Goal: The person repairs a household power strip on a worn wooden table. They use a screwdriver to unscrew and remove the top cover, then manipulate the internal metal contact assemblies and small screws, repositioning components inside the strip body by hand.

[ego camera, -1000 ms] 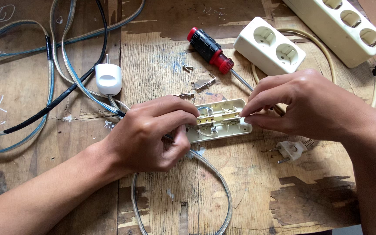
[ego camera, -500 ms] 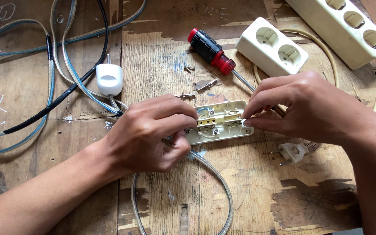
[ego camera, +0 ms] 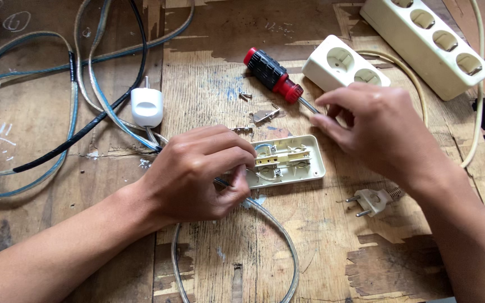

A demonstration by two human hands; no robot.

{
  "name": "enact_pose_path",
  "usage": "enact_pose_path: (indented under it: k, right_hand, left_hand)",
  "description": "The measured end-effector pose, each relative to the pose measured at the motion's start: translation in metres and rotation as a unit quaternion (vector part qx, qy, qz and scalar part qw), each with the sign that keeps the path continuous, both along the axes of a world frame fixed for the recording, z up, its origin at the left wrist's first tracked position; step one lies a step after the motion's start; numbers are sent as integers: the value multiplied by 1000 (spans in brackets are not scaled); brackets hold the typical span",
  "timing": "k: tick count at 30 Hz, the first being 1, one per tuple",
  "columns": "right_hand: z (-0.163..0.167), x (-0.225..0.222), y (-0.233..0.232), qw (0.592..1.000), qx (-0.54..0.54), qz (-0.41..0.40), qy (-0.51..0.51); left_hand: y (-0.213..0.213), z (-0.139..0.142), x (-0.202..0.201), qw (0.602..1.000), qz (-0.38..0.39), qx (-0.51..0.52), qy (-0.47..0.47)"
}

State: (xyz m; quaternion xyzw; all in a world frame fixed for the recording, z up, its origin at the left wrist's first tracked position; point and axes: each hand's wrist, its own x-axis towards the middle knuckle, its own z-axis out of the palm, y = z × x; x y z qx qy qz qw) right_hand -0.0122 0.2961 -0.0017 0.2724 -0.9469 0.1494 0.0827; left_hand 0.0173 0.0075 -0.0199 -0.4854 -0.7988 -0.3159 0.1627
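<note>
Left hand (ego camera: 195, 174) closed in a pinching grip on the left end of the opened cream socket base (ego camera: 287, 161), lying flat at mid-counter with brass contacts exposed. Right hand (ego camera: 374, 126) off the base, fingers loosely curled and holding nothing, fingertips at the metal shaft of the red-and-black screwdriver (ego camera: 273, 76). Two-hole cream socket cover (ego camera: 344, 66) just behind; long four-hole strip (ego camera: 428, 42) top right. White plug (ego camera: 146, 106) left, small two-pin plug (ego camera: 371, 201) lower right, on the wooden counter (ego camera: 209, 90).
</note>
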Motion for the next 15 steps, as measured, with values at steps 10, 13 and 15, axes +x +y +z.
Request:
enact_pose_path:
  k: [10,13,15]
  right_hand:
    - [13,0,0,976,-128,-120,-126]
    - [19,3,5,936,-320,-37,-139]
    - [19,9,5,914,-385,27,-127]
  left_hand:
    - [1,0,1,1000,7,9,-9]
    - [1,1,1,1000,10,9,-8]
    - [2,1,1,1000,10,3,-12]
